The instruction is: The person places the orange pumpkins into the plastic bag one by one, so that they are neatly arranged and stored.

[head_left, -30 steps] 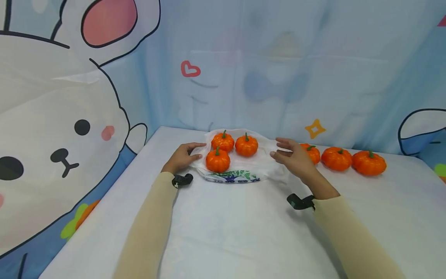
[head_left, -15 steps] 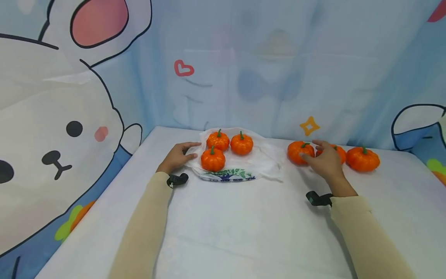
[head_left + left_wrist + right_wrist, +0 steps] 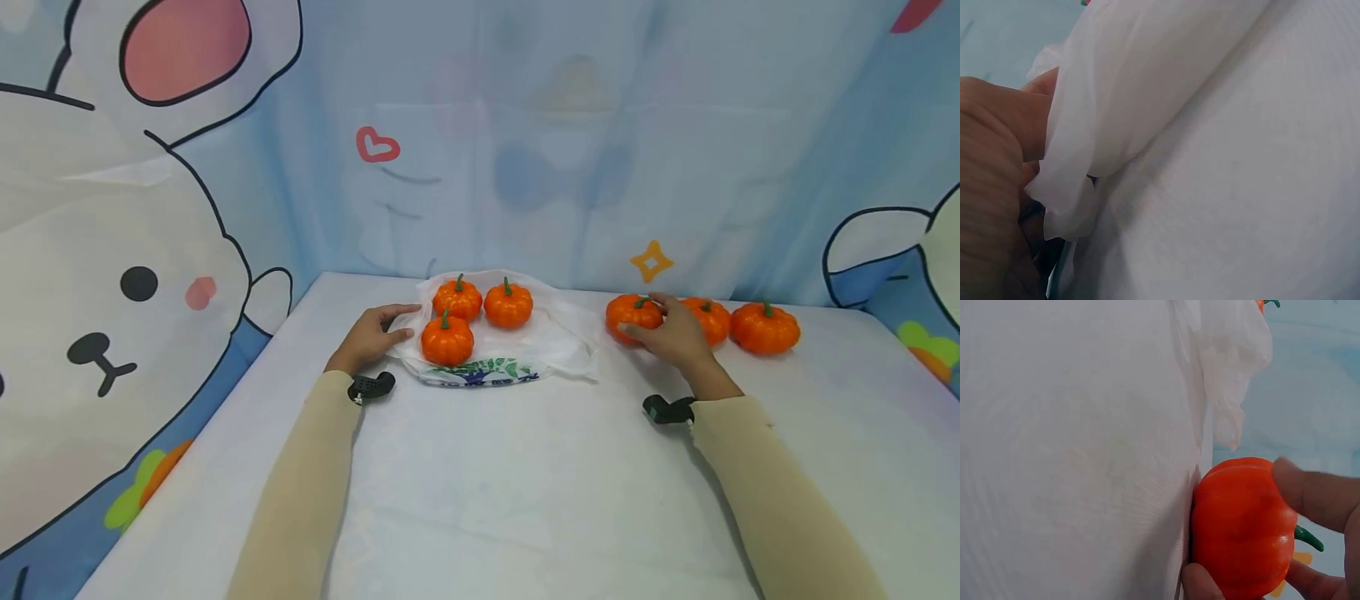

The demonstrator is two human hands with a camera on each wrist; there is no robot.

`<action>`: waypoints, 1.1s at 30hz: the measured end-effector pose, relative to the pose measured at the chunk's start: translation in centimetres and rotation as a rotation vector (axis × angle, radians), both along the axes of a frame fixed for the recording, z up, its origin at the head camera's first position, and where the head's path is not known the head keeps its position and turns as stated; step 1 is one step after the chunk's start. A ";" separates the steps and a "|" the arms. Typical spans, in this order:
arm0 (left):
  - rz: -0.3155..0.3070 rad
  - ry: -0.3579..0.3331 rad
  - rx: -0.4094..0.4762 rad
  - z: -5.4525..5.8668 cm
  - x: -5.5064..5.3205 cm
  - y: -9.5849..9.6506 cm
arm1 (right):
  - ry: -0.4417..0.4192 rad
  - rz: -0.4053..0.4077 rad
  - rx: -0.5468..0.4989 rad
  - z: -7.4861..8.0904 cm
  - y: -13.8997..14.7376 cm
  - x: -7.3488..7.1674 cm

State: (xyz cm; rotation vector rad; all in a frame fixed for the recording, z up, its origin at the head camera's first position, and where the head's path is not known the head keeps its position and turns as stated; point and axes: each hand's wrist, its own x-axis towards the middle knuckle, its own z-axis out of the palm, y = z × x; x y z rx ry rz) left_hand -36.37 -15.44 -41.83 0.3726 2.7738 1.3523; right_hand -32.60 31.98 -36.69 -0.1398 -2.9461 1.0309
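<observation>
Three small orange pumpkins with green stems, one of them the front pumpkin (image 3: 447, 340), sit together on a thin white plastic bag (image 3: 555, 350) with a green and blue print. At the bag's left edge my left hand (image 3: 366, 337) holds the plastic; in the left wrist view the bag (image 3: 1129, 81) covers part of its fingers. My right hand (image 3: 678, 337) grips the leftmost pumpkin (image 3: 628, 317) of a row on the right. The right wrist view shows thumb and fingers round this pumpkin (image 3: 1241, 525), which rests on the table.
Close beside the right hand stand two more pumpkins, a middle pumpkin (image 3: 711, 320) and a right-hand pumpkin (image 3: 765, 328). The white-covered table (image 3: 480, 483) ends at a blue cartoon curtain (image 3: 465, 200) behind. A large printed bear covers the left side.
My right hand has gone from the bag's right side to the row of pumpkins and taken hold of the leftmost one. The left hand stays at the bag. The head view has shifted slightly right.
</observation>
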 end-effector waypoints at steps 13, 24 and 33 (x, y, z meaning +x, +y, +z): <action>0.006 0.007 -0.003 0.4 0.4 -1.0 | 0.105 -0.001 -0.023 0.2 -1.7 0.2; -0.005 0.010 -0.013 0.3 0.1 -1.2 | 0.132 0.154 -0.113 2.5 -8.1 3.0; -0.021 0.017 0.022 0.0 0.0 -0.1 | 0.029 0.284 -0.123 0.7 -12.4 2.8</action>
